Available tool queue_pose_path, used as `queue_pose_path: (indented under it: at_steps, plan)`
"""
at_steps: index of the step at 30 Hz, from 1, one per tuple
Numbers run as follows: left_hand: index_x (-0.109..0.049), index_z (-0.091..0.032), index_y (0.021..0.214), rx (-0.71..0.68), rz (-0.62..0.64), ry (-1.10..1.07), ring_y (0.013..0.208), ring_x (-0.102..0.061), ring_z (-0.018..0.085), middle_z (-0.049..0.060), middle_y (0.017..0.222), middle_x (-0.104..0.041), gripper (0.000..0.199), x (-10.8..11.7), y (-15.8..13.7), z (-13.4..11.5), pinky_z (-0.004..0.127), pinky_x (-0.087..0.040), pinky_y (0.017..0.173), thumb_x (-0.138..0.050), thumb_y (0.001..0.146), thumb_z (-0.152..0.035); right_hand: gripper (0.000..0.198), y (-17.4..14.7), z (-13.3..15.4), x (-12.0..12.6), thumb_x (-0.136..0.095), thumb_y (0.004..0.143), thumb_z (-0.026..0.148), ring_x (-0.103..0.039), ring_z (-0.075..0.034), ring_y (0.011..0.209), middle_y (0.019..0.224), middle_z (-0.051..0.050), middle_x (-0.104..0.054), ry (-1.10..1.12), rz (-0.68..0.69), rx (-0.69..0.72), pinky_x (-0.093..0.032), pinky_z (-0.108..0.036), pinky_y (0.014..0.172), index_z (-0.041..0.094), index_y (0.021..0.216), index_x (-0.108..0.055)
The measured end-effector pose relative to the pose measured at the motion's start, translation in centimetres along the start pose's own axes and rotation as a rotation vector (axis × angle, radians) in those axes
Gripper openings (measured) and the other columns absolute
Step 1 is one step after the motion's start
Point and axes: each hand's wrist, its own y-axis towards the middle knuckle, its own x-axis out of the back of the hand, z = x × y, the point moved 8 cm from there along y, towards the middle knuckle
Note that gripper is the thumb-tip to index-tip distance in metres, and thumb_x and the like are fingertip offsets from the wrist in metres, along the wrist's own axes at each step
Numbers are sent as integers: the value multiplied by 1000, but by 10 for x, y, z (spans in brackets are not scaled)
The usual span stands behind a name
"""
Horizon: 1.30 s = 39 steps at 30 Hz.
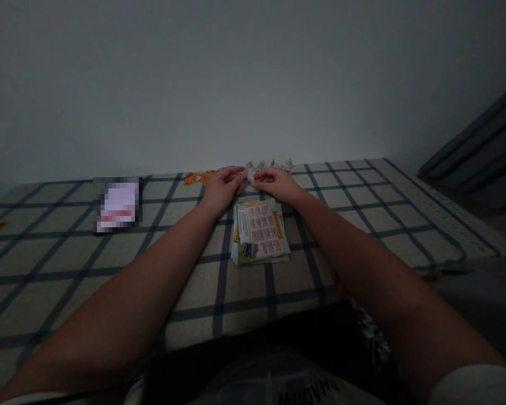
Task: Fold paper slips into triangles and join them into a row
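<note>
Near the far edge of the table, my left hand (225, 188) and my right hand (280, 184) pinch a small whitish folded piece of paper (250, 176) between thumbs and fingertips. Its exact shape is too small and dim to make out. Just behind it lie several small green-and-white pointed folded papers (289, 165), partly hidden by my right hand. Closer to me, between my forearms, rests a loose stack of printed paper sheets (259, 230); the top one carries red-and-white blocks of text and a small picture.
A checked cloth (194, 292) with orange bear prints covers the table. On the left lies a blurred-out, phone-like flat object (118, 205). A plain wall (253, 79) rises right behind the table, and dark striped fabric (484, 146) hangs at the right.
</note>
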Motion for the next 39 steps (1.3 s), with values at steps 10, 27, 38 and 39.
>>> queue_pose_path:
  at_steps: [10, 27, 38, 39]
  plan:
    - [-79, -17, 89, -6, 133, 88, 67, -61, 16, 4, 75, -72, 26, -7, -7, -6, 28, -46, 64, -71, 79, -39, 13, -1, -2, -6, -71, 85, 29, -56, -13, 70, 80, -1, -65, -28, 84, 36, -46, -26, 63, 18, 81, -64]
    - [-76, -16, 94, -6, 159, -78, 80, -68, 18, 7, 91, -75, 35, -15, -10, -3, 35, -57, 82, -78, 69, -40, 15, 1, -3, 0, -77, 78, 23, -62, -15, 78, 84, -3, -68, -67, 11, 50, -52, -31, 76, 17, 83, -64]
    - [-77, -15, 98, -1, 94, -100, 82, -70, 18, 8, 97, -77, 41, -8, -8, -1, 35, -59, 84, -85, 69, -43, 13, 2, 0, 5, -73, 83, 27, -68, -19, 87, 92, -7, -74, -155, -19, 136, -53, -36, 85, 16, 88, -70]
    - [-77, -15, 98, -3, 93, -101, 82, -70, 18, 8, 97, -77, 42, -8, -7, -1, 35, -59, 84, -85, 69, -44, 13, 2, 1, 5, -73, 82, 27, -68, -19, 87, 91, -7, -74, -163, -21, 138, -53, -36, 86, 16, 88, -70]
